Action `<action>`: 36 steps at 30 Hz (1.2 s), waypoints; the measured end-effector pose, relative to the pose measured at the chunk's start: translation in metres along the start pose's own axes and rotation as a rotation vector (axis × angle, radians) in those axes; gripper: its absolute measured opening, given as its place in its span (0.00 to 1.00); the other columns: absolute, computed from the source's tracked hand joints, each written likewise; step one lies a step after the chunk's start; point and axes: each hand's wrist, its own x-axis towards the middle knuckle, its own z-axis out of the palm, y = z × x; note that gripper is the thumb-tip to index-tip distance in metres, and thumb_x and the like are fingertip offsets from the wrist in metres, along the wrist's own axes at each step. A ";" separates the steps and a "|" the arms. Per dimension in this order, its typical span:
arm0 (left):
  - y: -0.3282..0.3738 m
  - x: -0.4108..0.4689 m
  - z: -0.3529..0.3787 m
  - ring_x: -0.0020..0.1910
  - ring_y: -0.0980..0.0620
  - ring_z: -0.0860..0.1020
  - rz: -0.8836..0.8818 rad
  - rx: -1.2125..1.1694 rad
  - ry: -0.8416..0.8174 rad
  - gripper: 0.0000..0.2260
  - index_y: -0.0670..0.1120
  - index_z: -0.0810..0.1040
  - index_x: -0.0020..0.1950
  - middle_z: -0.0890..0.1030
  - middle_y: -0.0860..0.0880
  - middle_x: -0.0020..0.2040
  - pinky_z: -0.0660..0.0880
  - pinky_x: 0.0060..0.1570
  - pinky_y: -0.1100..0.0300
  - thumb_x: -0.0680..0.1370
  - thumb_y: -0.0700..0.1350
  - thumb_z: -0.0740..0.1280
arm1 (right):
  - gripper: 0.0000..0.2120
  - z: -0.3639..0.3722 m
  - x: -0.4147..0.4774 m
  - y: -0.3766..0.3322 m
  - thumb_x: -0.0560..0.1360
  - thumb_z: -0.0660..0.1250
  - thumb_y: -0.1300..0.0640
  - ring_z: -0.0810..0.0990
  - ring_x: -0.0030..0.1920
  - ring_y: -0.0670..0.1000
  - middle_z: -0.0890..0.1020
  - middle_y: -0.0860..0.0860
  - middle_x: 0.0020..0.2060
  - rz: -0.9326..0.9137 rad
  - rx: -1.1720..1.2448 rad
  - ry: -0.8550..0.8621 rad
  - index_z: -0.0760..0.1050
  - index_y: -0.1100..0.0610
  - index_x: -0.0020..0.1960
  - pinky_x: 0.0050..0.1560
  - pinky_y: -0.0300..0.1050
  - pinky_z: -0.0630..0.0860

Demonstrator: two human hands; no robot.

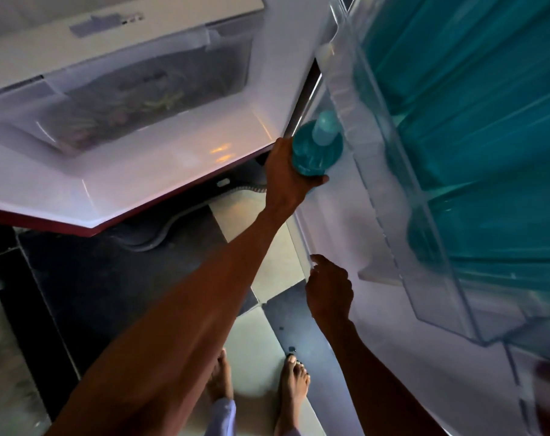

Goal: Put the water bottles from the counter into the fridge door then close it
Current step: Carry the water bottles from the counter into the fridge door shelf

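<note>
left hand [286, 174] wrapped around the teal water bottle [317, 149], held upright just beside the clear door shelf [377, 171] of the open fridge door [336, 234]. probably heavy if full, smooth and rigid, so best gripped round the body. right hand [328, 289] loosely curled, fingertips touching the door's edge, holding nothing.

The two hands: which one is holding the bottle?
The left hand, reaching farther forward, grips the teal bottle; the right hand rests empty against the fridge door.
</note>
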 end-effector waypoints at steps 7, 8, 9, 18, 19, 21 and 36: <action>-0.008 0.000 0.013 0.50 0.54 0.77 0.001 -0.048 -0.047 0.29 0.34 0.76 0.60 0.82 0.39 0.55 0.73 0.39 0.80 0.61 0.34 0.81 | 0.13 -0.002 0.003 0.005 0.79 0.63 0.58 0.85 0.52 0.53 0.83 0.53 0.58 -0.038 0.075 0.057 0.79 0.55 0.63 0.48 0.40 0.79; -0.008 -0.001 0.014 0.49 0.54 0.77 -0.002 -0.035 -0.063 0.29 0.34 0.76 0.60 0.82 0.38 0.56 0.73 0.37 0.80 0.62 0.33 0.81 | 0.13 -0.001 0.003 0.006 0.79 0.64 0.58 0.85 0.52 0.54 0.83 0.53 0.58 -0.044 0.076 0.057 0.79 0.55 0.62 0.48 0.40 0.79; -0.008 -0.002 0.015 0.49 0.54 0.77 -0.003 -0.023 -0.071 0.29 0.34 0.76 0.61 0.82 0.37 0.56 0.73 0.37 0.80 0.62 0.33 0.80 | 0.13 -0.001 0.003 0.007 0.79 0.64 0.58 0.85 0.52 0.54 0.83 0.53 0.58 -0.047 0.077 0.054 0.79 0.55 0.62 0.49 0.40 0.79; 0.013 -0.039 -0.017 0.53 0.60 0.74 0.012 0.095 -0.085 0.31 0.36 0.67 0.69 0.71 0.44 0.62 0.76 0.48 0.71 0.69 0.32 0.76 | 0.15 -0.021 -0.028 0.002 0.78 0.65 0.57 0.80 0.59 0.54 0.81 0.54 0.59 -0.035 0.293 -0.029 0.74 0.57 0.64 0.62 0.51 0.76; 0.017 -0.054 -0.031 0.53 0.58 0.75 -0.012 0.102 -0.078 0.27 0.37 0.71 0.65 0.74 0.43 0.61 0.78 0.48 0.64 0.69 0.34 0.76 | 0.14 -0.032 -0.042 -0.003 0.77 0.66 0.58 0.81 0.56 0.54 0.82 0.54 0.57 -0.050 0.371 -0.033 0.75 0.57 0.63 0.60 0.48 0.77; 0.026 -0.092 -0.060 0.50 0.49 0.78 -0.124 0.095 -0.081 0.17 0.38 0.76 0.58 0.80 0.40 0.55 0.79 0.49 0.57 0.71 0.36 0.75 | 0.11 -0.057 -0.073 -0.013 0.76 0.68 0.62 0.83 0.48 0.51 0.84 0.55 0.51 -0.069 0.488 -0.054 0.79 0.58 0.58 0.50 0.33 0.77; 0.279 -0.626 -0.285 0.47 0.56 0.82 -0.331 -0.139 0.666 0.08 0.48 0.80 0.54 0.84 0.51 0.49 0.75 0.46 0.72 0.77 0.38 0.68 | 0.07 -0.266 -0.471 -0.021 0.75 0.69 0.58 0.80 0.43 0.39 0.82 0.43 0.44 -0.769 0.495 -0.483 0.80 0.49 0.52 0.45 0.30 0.75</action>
